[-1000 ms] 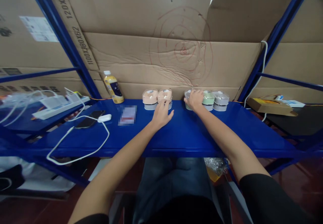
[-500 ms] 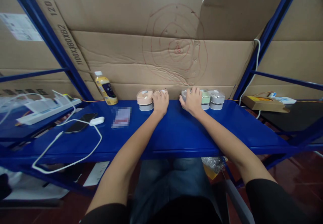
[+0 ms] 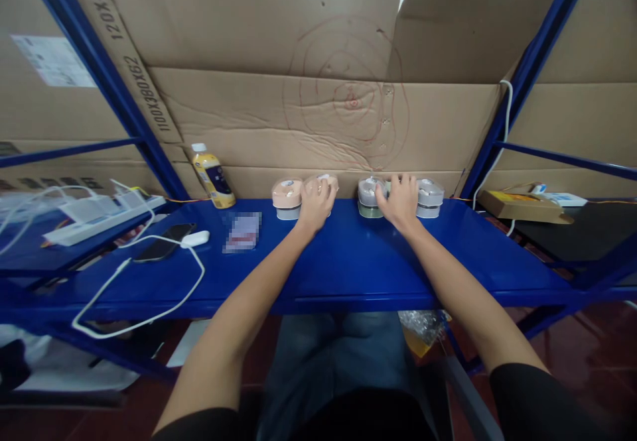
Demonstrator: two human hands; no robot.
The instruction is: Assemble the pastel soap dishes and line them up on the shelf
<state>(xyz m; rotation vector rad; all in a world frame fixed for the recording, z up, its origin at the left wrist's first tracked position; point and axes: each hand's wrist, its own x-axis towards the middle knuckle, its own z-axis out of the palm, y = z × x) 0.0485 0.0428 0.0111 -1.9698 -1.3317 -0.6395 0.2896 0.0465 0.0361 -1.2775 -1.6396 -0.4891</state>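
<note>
Small plastic tubs with clear domed lids stand in two groups at the back of the blue shelf, stacked in pairs. My left hand (image 3: pixel 317 205) is curled over a peach-topped tub (image 3: pixel 327 179), mostly hidden by the fingers. Left of it is another peach tub (image 3: pixel 287 191) on a grey one. On the right, my right hand (image 3: pixel 402 201) grips the middle stack from above; only a sliver of its green tub (image 3: pixel 387 188) shows. A grey tub (image 3: pixel 371 191) over a greenish one stands by my right thumb, and a second grey tub (image 3: pixel 430 192) lies beyond my fingers.
A yellow drink bottle (image 3: pixel 213 177) stands at the back left of the blue shelf (image 3: pixel 358 262). A blurred-out packet (image 3: pixel 243 232), a phone (image 3: pixel 164 243) and a white cable (image 3: pixel 199 282) lie nearer. Cardboard (image 3: pixel 249 109) walls the back; blue posts (image 3: pixel 522 83) frame the sides.
My right hand has shifted right, from the leftmost grey-topped stack of the right group to the middle green-topped one. My left hand stays on the same peach tub. The view has tilted slightly.
</note>
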